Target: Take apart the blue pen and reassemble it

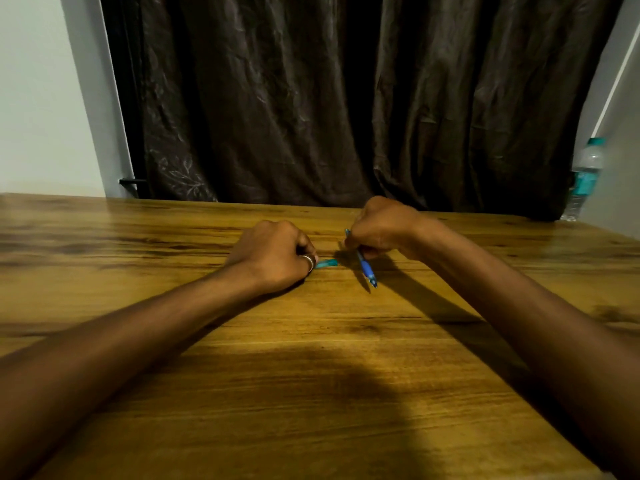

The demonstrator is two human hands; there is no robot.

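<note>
We see the left hand [273, 254] curled into a fist, knuckles up, its heel resting on the wooden worktop [311, 375], with a silver ring [309, 261] on one finger. It grips a short teal pen piece [327, 263] whose free end pokes out to the right, lying low over the wood. The right hand [384, 228] is also closed, raised a little above the worktop, and grasps the blue pen body [365, 266] near its upper half; the pen slants down and toward us, its tip just above or touching the wood, we cannot tell which. A thin blue end [347, 232] shows above the fingers on the far side. The two hands sit near each other, slightly apart, around the middle of the worktop. Both bare forearms reach in from the near corners, and a broad shadow lies across the near part of the wood. Beyond the far edge hangs a dark brown curtain [311, 98]. At far right stands a clear water bottle [585, 178] with a teal cap and label
</note>
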